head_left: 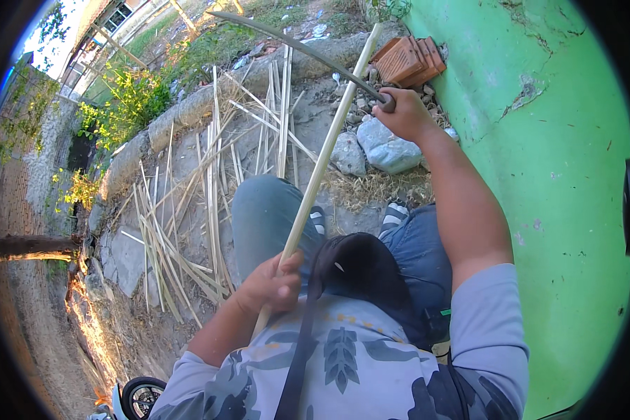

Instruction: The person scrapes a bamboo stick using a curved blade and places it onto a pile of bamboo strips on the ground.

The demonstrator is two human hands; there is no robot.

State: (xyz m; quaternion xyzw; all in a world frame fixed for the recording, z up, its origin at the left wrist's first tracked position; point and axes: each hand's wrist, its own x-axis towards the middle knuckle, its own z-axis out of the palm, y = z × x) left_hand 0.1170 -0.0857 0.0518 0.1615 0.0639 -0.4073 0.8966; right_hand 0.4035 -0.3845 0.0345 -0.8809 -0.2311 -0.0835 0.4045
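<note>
A long pale bamboo strip (327, 148) slants up and away from my lap, its lower end against my body. My left hand (276, 281) is closed around it near that lower end. In my right hand (404, 114) is the dark handle of a machete (304, 50), whose long curved blade points to the far left. The blade crosses the strip near its upper end; whether they touch I cannot tell. Many split bamboo strips (212, 199) lie scattered over the ground to the left of my knees.
A green wall (532, 175) rises close on my right. Stacked orange clay tiles (407, 61) and large stones (388, 145) lie ahead beside it. A low concrete curb (189, 105) bounds the ground at the far left. Part of a motorbike wheel (142, 397) shows at the lower left.
</note>
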